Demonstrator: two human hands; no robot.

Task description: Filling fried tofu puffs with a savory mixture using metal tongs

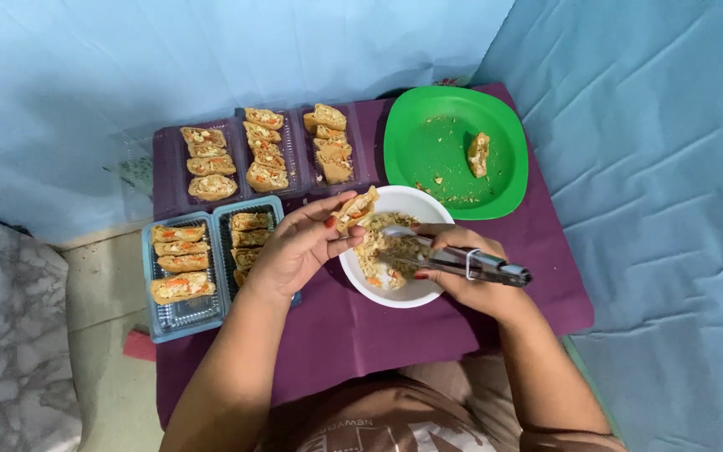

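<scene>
Left hand (294,247) pinching tofu pocket (356,208) over white bowl (412,293); right hand (470,268) clamping tongs (453,261) in filling (382,251). I read: stuffing step. Next needs steady aim into pocket opening.

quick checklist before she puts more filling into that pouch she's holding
1. Pouch held by the left hand with the open side up over the white bowl: ok.
2. Metal tongs gripped in the right hand, tips down in the filling: ok.
3. Filling left in the bowl: ok, some shows.
4. How full the pouch already is: cannot tell; some filling shows at its opening.
5. Free slot in the near trays: ok, the front of the left tray is bare.
6. Another unfilled piece waiting on the green plate: ok.
</scene>
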